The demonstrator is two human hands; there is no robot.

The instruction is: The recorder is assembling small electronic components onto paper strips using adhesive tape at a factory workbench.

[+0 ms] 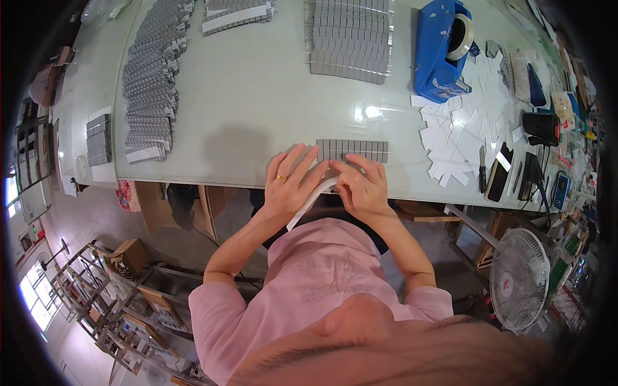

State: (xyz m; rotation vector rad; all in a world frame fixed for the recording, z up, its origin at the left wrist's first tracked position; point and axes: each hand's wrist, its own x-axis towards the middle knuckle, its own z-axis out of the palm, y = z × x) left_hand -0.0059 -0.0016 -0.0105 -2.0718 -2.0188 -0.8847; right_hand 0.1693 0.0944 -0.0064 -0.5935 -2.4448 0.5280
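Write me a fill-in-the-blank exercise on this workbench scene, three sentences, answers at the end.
1. Both hands rest on a strip of small ____ blocks.
2. The tape dispenser is ____ in colour.
3. The left hand wears a ____ on one finger.

Missing words: grey; blue; ring

A long pale worktable [257,96] spans the far part of the scene, its glossy top catching a bright glare from overhead light. Below its near edge lies a grey concrete floor [96,212]. Near left stand metal racks [109,296] and a cardboard box [132,254], with bright windows [32,296] beyond. A white fan [520,276] stands near right.
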